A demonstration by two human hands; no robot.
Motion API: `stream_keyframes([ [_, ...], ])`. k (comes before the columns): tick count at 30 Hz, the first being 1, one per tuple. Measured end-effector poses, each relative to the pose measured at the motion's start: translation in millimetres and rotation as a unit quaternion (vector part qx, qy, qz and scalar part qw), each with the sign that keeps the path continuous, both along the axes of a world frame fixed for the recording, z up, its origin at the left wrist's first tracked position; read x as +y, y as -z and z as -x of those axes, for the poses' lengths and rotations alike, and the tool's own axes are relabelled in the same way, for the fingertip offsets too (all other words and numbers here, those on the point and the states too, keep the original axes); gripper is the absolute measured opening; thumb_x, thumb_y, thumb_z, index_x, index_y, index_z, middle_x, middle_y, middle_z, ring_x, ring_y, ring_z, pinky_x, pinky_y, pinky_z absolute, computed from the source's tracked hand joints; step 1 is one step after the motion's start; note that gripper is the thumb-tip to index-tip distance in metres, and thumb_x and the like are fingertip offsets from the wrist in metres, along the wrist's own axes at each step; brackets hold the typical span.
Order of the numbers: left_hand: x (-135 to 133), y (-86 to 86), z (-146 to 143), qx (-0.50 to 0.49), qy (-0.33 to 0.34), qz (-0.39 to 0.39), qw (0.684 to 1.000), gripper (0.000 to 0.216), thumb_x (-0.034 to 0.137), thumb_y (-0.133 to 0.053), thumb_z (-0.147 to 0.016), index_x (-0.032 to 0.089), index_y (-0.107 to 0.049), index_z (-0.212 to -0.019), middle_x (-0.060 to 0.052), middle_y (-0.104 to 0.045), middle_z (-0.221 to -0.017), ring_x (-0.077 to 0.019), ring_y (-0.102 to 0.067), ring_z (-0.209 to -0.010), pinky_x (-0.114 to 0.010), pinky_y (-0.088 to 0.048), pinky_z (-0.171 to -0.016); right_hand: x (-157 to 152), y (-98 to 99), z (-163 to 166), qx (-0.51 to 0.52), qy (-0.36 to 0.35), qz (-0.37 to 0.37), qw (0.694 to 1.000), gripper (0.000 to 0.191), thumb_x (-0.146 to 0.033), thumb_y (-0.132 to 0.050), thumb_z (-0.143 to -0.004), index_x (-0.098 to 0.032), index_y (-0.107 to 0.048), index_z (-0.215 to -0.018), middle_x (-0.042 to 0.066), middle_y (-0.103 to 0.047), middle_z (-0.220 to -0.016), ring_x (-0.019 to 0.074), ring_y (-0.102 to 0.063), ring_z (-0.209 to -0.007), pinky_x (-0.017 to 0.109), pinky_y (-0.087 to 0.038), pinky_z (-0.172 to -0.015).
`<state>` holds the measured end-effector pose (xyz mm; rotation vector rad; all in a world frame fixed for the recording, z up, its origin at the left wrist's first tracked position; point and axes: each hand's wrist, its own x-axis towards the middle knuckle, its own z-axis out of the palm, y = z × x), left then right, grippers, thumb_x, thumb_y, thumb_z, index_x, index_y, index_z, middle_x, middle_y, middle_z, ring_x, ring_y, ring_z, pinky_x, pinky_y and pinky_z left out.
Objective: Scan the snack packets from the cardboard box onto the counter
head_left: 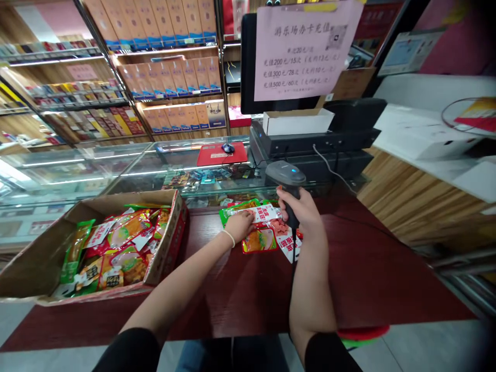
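My right hand (304, 209) is wrapped round the handle of a black-and-grey barcode scanner (285, 173), which shows a small blue light and trails a dark cable. My left hand (239, 227), with a pale band at the wrist, is closed at the left end of a white-and-red snack packet (267, 213); its fingertips are partly hidden. Around it lie more packets: a green one (225, 214) behind, a red-edged one with a food picture (259, 241) in front, and a white-and-red one (287, 247) below the scanner.
A cardboard box (165, 237) of mixed snack packets stands at left on the dark red counter (240, 294). Behind are a glass display case (127, 168), a red mouse pad (236, 155) with a mouse, and a monitor (248, 67) bearing a pink sign.
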<state>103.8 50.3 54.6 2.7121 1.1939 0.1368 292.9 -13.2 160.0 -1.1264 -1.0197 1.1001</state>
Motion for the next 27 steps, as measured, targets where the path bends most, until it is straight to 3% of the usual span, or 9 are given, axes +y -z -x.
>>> stream_keyframes([
  [3, -2, 13.9, 0, -0.030, 0.021, -0.011, 0.999, 0.053, 0.041, -0.059, -0.087, 0.014, -0.053, -0.133, -0.018, -0.054, -0.135, -0.0307, -0.048, -0.127, -0.040, -0.040, -0.105, -2, -1.4, -2, -0.003, 0.003, -0.008, 1.000, 0.034, -0.045, -0.073, -0.074, -0.021, -0.058, -0.092, -0.008, -0.050, -0.053, 0.0071, -0.043, -0.035, 0.019, -0.035, -0.034],
  [5, -2, 9.1, 8, -0.047, 0.018, -0.003, 0.999, 0.051, 0.037, -0.056, -0.089, 0.014, -0.052, -0.134, -0.018, -0.050, -0.140, -0.0293, -0.047, -0.129, -0.039, -0.037, -0.108, -4, -4.4, 1, -0.006, 0.005, -0.003, 1.000, 0.033, -0.045, -0.073, -0.075, -0.021, -0.058, -0.093, -0.008, -0.049, -0.053, 0.0070, -0.042, -0.035, 0.019, -0.035, -0.033],
  [7, -2, -6.9, 20, -0.062, 0.004, 0.007, 0.998, 0.045, 0.032, -0.054, -0.090, 0.014, -0.056, -0.131, -0.017, -0.053, -0.137, -0.0277, -0.049, -0.127, -0.039, -0.038, -0.108, -6, -7.9, 7, -0.008, 0.002, 0.002, 1.000, 0.033, -0.045, -0.073, -0.074, -0.021, -0.058, -0.092, -0.008, -0.049, -0.053, 0.0068, -0.042, -0.035, 0.019, -0.034, -0.033],
  [11, -9, -58.0, 62, -0.095, -0.035, 0.015, 0.995, 0.038, 0.033, -0.051, -0.092, 0.017, -0.062, -0.125, -0.013, -0.065, -0.121, -0.0249, -0.059, -0.114, -0.036, -0.043, -0.102, -5, -11.8, 25, -0.005, -0.034, 0.006, 0.999, 0.036, -0.046, -0.074, -0.072, -0.020, -0.059, -0.093, -0.008, -0.050, -0.052, 0.0069, -0.042, -0.034, 0.019, -0.033, -0.033],
  [14, -17, -92.8, 109, -0.132, -0.075, -0.010, 0.988, 0.034, 0.033, -0.048, -0.094, 0.021, -0.064, -0.121, -0.008, -0.068, -0.118, -0.0224, -0.061, -0.111, -0.032, -0.043, -0.101, -2, -10.5, 43, -0.012, -0.068, 0.016, 0.998, 0.039, -0.046, -0.076, -0.071, -0.020, -0.061, -0.096, -0.007, -0.051, -0.052, 0.0075, -0.042, -0.034, 0.019, -0.032, -0.033],
  [17, -24, -111.3, 165, -0.165, -0.144, -0.056, 0.974, 0.032, 0.032, -0.047, -0.094, 0.022, -0.066, -0.118, -0.005, -0.069, -0.117, -0.0216, -0.063, -0.108, -0.031, -0.045, -0.097, 0, -7.6, 65, -0.027, -0.098, 0.005, 0.995, 0.038, -0.046, -0.076, -0.072, -0.018, -0.062, -0.095, -0.006, -0.051, -0.052, 0.0074, -0.043, -0.035, 0.020, -0.033, -0.034],
  [22, -32, -107.6, 252, -0.158, -0.296, -0.055, 0.940, 0.027, 0.033, -0.053, -0.090, 0.021, -0.069, -0.108, -0.005, -0.073, -0.103, -0.0211, -0.067, -0.093, -0.029, -0.048, -0.085, -2, -1.3, 103, -0.058, -0.141, 0.006, 0.988, 0.039, -0.049, -0.076, -0.072, -0.018, -0.062, -0.090, -0.005, -0.052, -0.051, 0.0078, -0.043, -0.034, 0.020, -0.034, -0.033],
  [27, -23, -83.4, 300, -0.145, -0.371, -0.001, 0.917, 0.025, 0.030, -0.059, -0.084, 0.020, -0.070, -0.104, -0.005, -0.074, -0.096, -0.0198, -0.067, -0.088, -0.025, -0.048, -0.078, -1, 10.8, 134, -0.101, -0.190, 0.016, 0.976, 0.038, -0.053, -0.074, -0.072, -0.019, -0.056, -0.071, -0.004, -0.051, -0.048, 0.0086, -0.043, -0.034, 0.022, -0.037, -0.034],
])
